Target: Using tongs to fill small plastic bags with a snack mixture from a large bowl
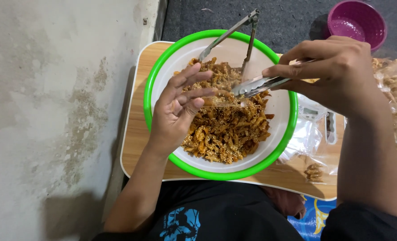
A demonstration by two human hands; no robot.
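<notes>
The fried snacks (225, 129) sit heaped mid-frame in my green-rimmed bowl (150, 85) on the table (138, 143), mostly unserved. My right hand (332, 73) grips metal tongs (256, 84) shut over them; my left hand (178, 107) hovers open, empty. A filled bag (395, 98) lies at right.

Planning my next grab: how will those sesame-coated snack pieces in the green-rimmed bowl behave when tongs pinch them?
The snack pieces look thin, dry and twisted, so probably light and brittle. The loose heap would likely shift and shed seeds. The metal tongs in the right hand should squeeze gently.
</notes>
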